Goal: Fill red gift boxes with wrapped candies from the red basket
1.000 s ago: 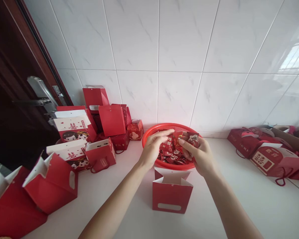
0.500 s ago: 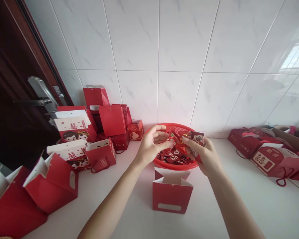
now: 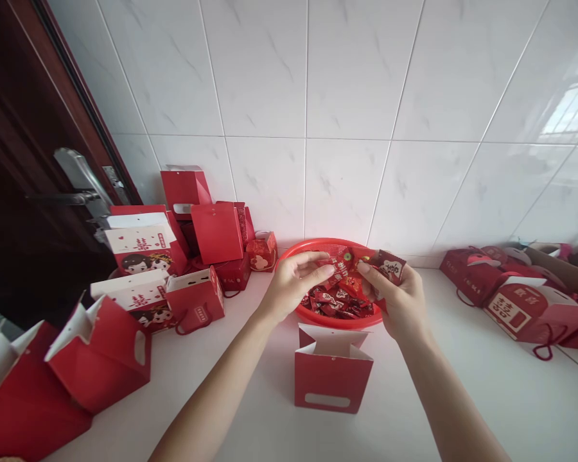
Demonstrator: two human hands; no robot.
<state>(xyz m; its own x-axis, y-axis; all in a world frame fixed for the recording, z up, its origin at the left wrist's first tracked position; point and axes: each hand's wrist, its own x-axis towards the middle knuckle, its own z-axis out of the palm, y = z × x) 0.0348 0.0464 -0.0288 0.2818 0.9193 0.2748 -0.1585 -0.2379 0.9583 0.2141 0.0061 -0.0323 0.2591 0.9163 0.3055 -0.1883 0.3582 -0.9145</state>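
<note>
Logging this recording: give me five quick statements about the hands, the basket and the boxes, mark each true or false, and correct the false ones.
1. The right hand holds wrapped packets. True.
2. The left hand is inside a box. False: it is at the basket, pinching a red packet.
3. An open red box stands on the near side of the basket. True.
4. The basket holds no packets. False: many packets lie in it.
5. Boxes stand only to the left of the basket. False: there are left-side boxes and also right-side boxes.
6. A metal door handle shows at the left. True.
</note>
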